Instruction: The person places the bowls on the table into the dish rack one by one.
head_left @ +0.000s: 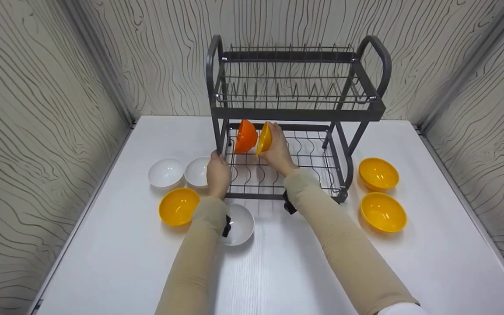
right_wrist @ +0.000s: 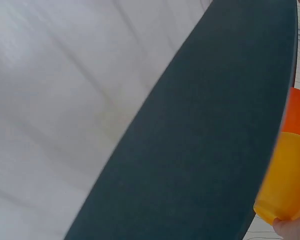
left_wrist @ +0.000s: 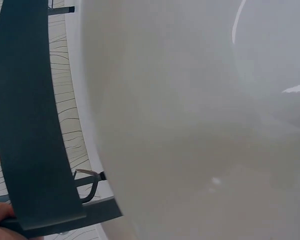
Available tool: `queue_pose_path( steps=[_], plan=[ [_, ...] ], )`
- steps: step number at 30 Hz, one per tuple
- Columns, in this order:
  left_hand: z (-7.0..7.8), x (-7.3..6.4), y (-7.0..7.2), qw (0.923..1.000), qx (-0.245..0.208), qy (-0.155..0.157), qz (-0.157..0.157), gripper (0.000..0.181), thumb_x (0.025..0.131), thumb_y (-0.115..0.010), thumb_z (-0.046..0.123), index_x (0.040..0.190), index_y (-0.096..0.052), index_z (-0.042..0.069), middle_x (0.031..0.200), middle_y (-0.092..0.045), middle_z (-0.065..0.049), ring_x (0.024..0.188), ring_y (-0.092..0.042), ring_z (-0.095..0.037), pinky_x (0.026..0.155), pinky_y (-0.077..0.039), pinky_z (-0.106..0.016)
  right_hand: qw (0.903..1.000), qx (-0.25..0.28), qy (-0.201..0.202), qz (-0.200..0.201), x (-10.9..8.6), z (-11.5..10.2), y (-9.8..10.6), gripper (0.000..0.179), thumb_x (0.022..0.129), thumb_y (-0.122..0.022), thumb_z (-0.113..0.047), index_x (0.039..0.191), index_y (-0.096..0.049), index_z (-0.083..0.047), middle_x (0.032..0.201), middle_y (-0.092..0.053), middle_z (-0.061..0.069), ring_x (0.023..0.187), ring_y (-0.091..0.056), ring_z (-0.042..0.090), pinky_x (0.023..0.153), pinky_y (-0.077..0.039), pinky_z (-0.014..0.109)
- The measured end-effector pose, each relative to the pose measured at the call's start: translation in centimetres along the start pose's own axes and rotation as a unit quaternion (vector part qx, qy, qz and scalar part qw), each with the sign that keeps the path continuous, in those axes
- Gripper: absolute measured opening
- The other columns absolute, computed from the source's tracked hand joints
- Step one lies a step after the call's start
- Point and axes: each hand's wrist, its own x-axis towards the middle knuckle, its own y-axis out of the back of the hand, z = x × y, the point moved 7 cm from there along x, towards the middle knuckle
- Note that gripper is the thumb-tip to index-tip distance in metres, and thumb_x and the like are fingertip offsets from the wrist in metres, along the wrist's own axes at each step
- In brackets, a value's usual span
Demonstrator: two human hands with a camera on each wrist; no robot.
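My right hand (head_left: 279, 149) holds a yellow bowl (head_left: 264, 139) tipped on its side over the lower shelf of a dark grey dish rack (head_left: 295, 114). Just left of it an orange bowl (head_left: 246, 136) stands on edge on the wire shelf. In the right wrist view the yellow bowl (right_wrist: 285, 175) lies close to the orange bowl (right_wrist: 297, 115), with fingertips at its rim. My left hand (head_left: 218, 175) grips the rack's left front post; in the left wrist view its fingers (left_wrist: 1, 215) curl at the dark frame. A white bowl (head_left: 241, 225) sits under my left wrist.
On the left stand two white bowls (head_left: 166, 173), one partly behind my left hand, and a yellow bowl (head_left: 179, 206). Two yellow bowls (head_left: 378, 173) stand right of the rack. The rack's upper tier (head_left: 295, 83) has wire dividers. Patterned walls (head_left: 164, 57) enclose the white table (head_left: 269, 271).
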Motion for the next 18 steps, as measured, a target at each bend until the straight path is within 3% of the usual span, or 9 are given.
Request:
queue_pose_path(
  steps=[9,15,18],
  plan=[
    [-0.2,0.0,0.2,1.0,0.0,0.004,0.002,0.039,0.101,-0.029,0.021,0.134,-0.038,0.001,0.13,-0.054,-0.017,0.121,-0.052,-0.028,0.102,-0.043,-0.038,0.9993,-0.032,0.015,-0.009,0.5,-0.5,-0.6,0.093,0.075,-0.068,-0.004,0.148,-0.015,-0.025,0.157,-0.003,0.003,0.14,-0.021,0.025,0.114,-0.024,0.04],
    [0.2,0.1,0.4,0.9998,-0.001,-0.012,0.018,0.036,0.1,-0.032,0.018,0.129,-0.043,-0.001,0.12,-0.06,-0.019,0.112,-0.058,-0.029,0.095,-0.047,-0.04,0.997,-0.064,0.042,-0.003,1.2,-1.4,-0.6,0.089,0.073,-0.07,-0.004,0.146,-0.021,-0.019,0.154,-0.015,0.007,0.137,-0.026,0.025,0.115,-0.024,0.039],
    [0.2,0.0,0.2,0.9997,-0.003,-0.014,0.021,0.034,0.1,-0.033,0.017,0.127,-0.044,-0.001,0.118,-0.061,-0.019,0.11,-0.059,-0.029,0.093,-0.048,-0.04,0.9968,-0.071,0.037,-0.002,1.5,-1.5,-0.6,0.09,0.072,-0.071,-0.004,0.146,-0.022,-0.018,0.153,-0.018,0.005,0.137,-0.027,0.023,0.115,-0.023,0.037]
  ],
)
